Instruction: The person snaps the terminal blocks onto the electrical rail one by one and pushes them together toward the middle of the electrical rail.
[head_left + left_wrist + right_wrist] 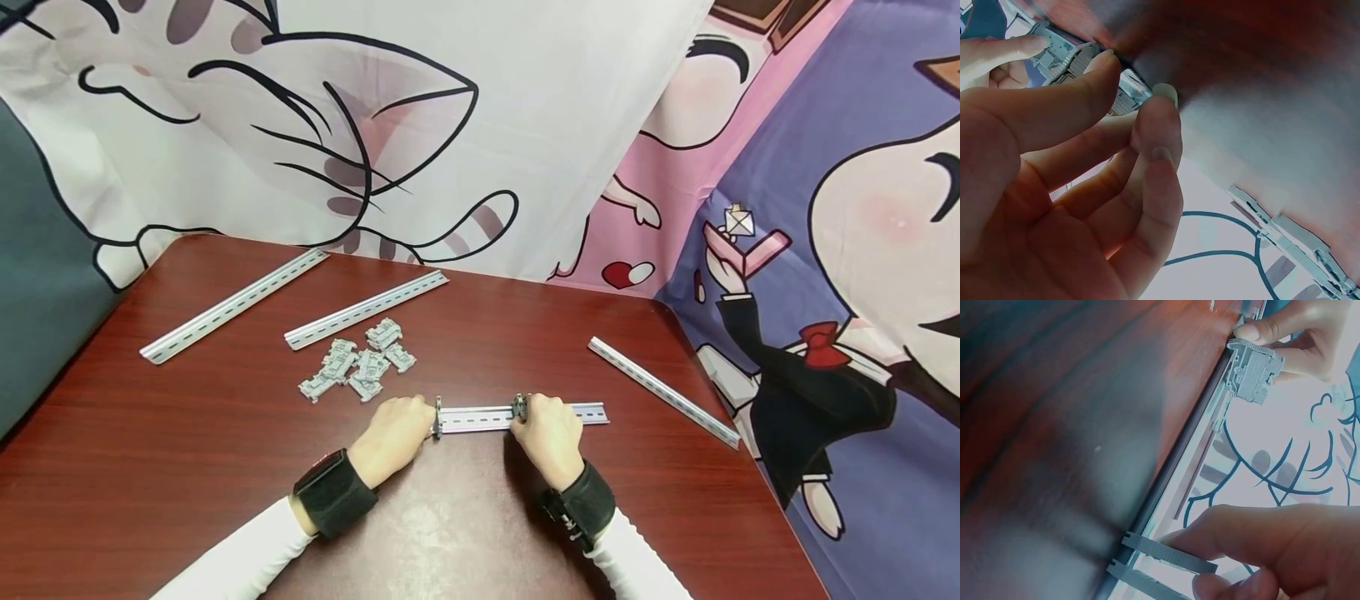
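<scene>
A slotted metal DIN rail (476, 419) lies crosswise in front of me. My left hand (393, 437) grips its left end, thumb and fingertips close round it in the left wrist view. Just beside that hand a grey DIN-rail clip (1252, 372) stands upright on the rail. My right hand (551, 437) is farther right, over the rail. In the right wrist view its fingers pinch a thin grey clip (1169, 553); a second thin clip (1147, 584) stands close alongside. The right palm is hidden.
Behind the left hand lies a loose pile of several grey clips (367, 362). Two more rails, a long one (236, 306) and a shorter one (367, 308), lie at the back left. Another rail (663, 392) slants near the right table edge. A printed cloth (525, 150) hangs behind the table.
</scene>
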A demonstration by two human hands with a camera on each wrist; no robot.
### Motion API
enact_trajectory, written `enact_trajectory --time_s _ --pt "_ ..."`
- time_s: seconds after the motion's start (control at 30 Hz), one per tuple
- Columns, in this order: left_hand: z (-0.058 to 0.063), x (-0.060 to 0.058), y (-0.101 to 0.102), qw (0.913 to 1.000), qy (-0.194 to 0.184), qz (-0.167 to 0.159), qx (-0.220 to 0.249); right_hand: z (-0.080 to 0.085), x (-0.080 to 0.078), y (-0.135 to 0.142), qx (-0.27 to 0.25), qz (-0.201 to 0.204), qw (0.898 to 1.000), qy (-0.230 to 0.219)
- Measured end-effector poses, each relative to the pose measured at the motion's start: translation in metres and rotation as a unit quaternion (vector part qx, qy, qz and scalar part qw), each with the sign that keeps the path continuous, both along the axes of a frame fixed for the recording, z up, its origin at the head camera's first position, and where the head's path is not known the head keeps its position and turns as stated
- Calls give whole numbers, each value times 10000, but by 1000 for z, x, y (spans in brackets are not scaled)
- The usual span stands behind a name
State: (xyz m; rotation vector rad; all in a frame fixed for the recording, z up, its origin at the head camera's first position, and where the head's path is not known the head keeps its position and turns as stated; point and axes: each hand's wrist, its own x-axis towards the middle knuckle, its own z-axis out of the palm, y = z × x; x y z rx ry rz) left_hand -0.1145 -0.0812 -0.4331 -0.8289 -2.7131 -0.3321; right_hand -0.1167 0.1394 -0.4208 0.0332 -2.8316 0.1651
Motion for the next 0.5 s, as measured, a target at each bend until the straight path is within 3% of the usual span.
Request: enact_trajectory --time_s 0.5 --pt "1 -1 0 9999 -148 4 19 1 1 3 93 -163 9998 62"
